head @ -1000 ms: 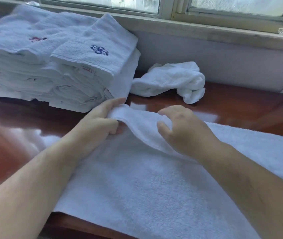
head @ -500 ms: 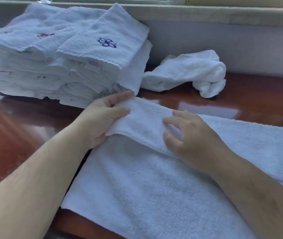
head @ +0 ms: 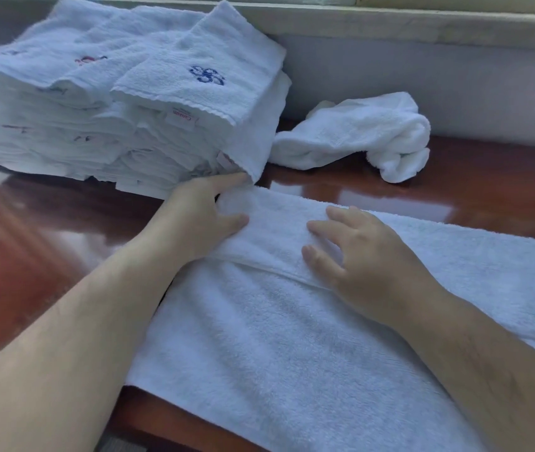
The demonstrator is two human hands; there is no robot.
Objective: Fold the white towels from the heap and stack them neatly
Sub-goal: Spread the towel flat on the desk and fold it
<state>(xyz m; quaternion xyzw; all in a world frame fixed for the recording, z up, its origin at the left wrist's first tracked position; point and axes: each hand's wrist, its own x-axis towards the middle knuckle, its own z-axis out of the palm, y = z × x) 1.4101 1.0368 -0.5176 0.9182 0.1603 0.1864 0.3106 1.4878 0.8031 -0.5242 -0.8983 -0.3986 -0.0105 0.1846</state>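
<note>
my left hand (head: 201,216) holds the end of the towel (head: 276,347) right at the foot of the stack (head: 122,125). the thumb lies on top of the turned-over strip. the forefinger runs along the strip's far edge, its tip touching the stack's lowest corner, and the cloth is pinched between the two. the other fingers of that hand are hidden, so i cannot tell how they lie. my right hand (head: 367,256) is to the right of the stack, farther from it than the left one. it lies flat on the same strip, fingers straight and spread, pressing down and gripping nothing, and its heel crosses the hem of the fold.

the towel is spread flat on the table (head: 488,197), in front of the stack and to its right, and runs out of view on the right. its far long edge is turned over toward me in a strip.

the stack is a tall pile of folded white towels. the top one carries a blue emblem (head: 206,75), and a small label (head: 181,119) hangs below its hem. a crumpled towel (head: 357,132) lies just right of the stack; i cannot tell whether they touch. it is apart from the towel under my hands. behind the stack are the wall (head: 422,83) and the sill (head: 422,24).
</note>
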